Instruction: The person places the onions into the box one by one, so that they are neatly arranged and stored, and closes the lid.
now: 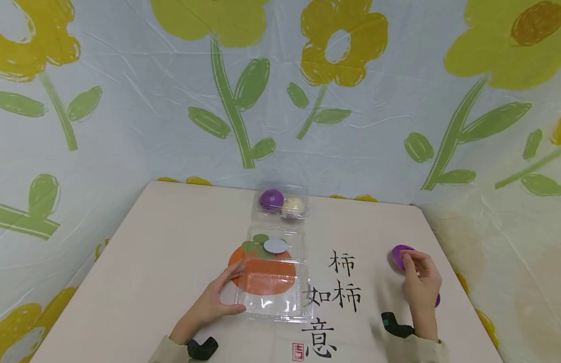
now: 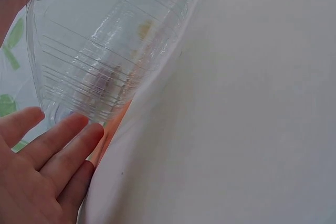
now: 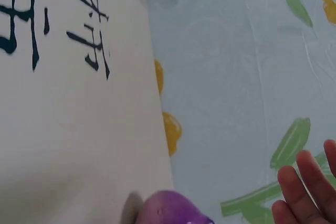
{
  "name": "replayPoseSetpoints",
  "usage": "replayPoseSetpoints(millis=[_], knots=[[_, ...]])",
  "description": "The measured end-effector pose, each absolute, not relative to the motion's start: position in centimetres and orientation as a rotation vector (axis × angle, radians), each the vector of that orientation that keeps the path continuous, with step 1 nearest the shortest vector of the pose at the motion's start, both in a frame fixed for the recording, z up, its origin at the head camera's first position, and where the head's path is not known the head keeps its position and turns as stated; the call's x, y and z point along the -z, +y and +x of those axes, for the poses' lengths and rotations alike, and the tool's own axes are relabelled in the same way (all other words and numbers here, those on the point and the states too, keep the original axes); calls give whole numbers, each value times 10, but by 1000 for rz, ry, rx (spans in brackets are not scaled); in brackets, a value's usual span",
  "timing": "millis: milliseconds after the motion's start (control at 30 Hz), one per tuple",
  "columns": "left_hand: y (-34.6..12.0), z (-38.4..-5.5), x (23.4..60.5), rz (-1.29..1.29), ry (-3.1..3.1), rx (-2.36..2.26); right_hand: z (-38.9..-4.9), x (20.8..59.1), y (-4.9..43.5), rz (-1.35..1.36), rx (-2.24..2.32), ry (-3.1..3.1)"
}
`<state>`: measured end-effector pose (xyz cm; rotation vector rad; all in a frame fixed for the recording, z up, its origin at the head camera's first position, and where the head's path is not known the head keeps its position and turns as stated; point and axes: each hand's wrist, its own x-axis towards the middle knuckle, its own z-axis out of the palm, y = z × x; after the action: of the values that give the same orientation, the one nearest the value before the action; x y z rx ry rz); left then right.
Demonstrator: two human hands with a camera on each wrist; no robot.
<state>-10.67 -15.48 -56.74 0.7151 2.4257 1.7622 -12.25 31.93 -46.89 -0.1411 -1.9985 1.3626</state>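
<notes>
An open clear plastic box [image 1: 273,313] lies on the table over the orange persimmon picture, its lid folded back. My left hand [image 1: 210,301] is at the box's left side with thumb and fingers spread, fingertips right at its edge. In the left wrist view those fingers [image 2: 68,153] lie nearly straight beside the ribbed plastic wall. On the right, my right hand [image 1: 422,285] hovers around a round purple ball [image 1: 398,256], fingers loosely bent. The right wrist view shows its fingers [image 3: 302,192] apart from the ball. A second purple ball [image 1: 437,301] is mostly hidden behind this hand.
Toward the back edge stands another clear box [image 1: 302,194] with a purple ball [image 1: 271,200] and a cream-coloured ball [image 1: 293,205] inside. A white oval [image 1: 275,246] shows at the open lid. Black brush characters [image 1: 346,295] mark the mat. Flower-printed cloth [image 1: 162,91] surrounds the table.
</notes>
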Motion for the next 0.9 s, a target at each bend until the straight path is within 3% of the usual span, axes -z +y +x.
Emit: replayPoseSetpoints(millis=[167,433,700,900], knots=[[-154,-106,567,696,2402,-1770,-117,471,343,-286,-1160,-1950],[-154,-105,566,687,2417,-1758,-106,487,367,-602,-1195,-1838],[-154,-105,565,662,2413,-1752,-99,512,384,-1011,-1488,-1894],[-154,-105,566,669,2416,-1750,-98,523,385,-1009,-1598,-1947]])
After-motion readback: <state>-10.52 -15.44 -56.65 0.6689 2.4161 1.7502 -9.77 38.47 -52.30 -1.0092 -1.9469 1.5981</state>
